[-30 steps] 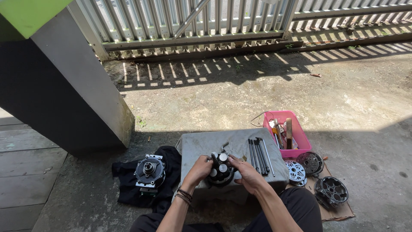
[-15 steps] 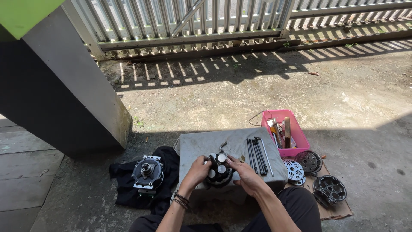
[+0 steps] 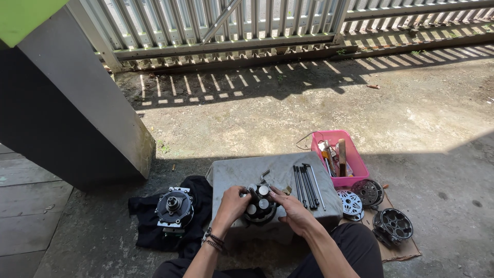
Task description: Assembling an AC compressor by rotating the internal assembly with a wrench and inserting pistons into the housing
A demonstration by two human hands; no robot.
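An outdoor yard workspace — concrete ground (image 3: 309, 113), metal slatted gate (image 3: 231, 23), pink tool bin (image 3: 355, 163).

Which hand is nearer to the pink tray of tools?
Right. The right hand rests on the round metal part, on the side toward the pink tray; the left hand is on the far side.

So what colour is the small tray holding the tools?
Pink tray, clearest in the head view.

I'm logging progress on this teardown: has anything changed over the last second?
Hardly anything. Both hands, left and right, keep holding the round piston assembly on the grey block; only the camera view shifts a little. The long bolts, pink tray, housing on the black cloth and round plates lie as before.
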